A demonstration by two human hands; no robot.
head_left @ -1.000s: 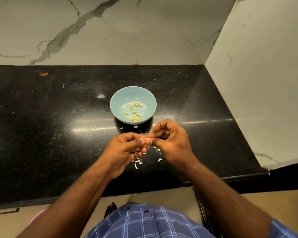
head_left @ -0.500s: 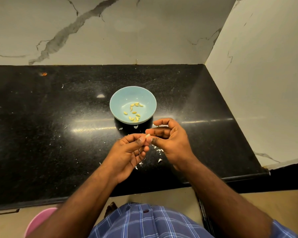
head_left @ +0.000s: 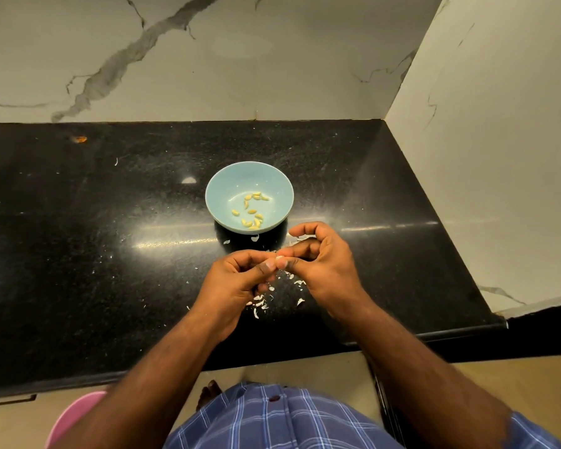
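1 bowl (head_left: 221, 196) w/ approx 11 peeled seeds (head_left: 251, 211) just beyond my L hand (head_left: 237, 280) & R hand (head_left: 324, 264); both, fingers curled, pinch 1 seed (head_left: 279, 258).

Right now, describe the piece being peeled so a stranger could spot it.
On the black counter, before the light blue bowl, the left hand and right hand meet. Their fingertips pinch the small pale piece, unlike the yellow kernels in the bowl and white flakes scattered below.

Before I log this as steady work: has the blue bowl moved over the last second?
No. The blue bowl sits at the same spot on the countertop, no nearer the wall corner behind it.
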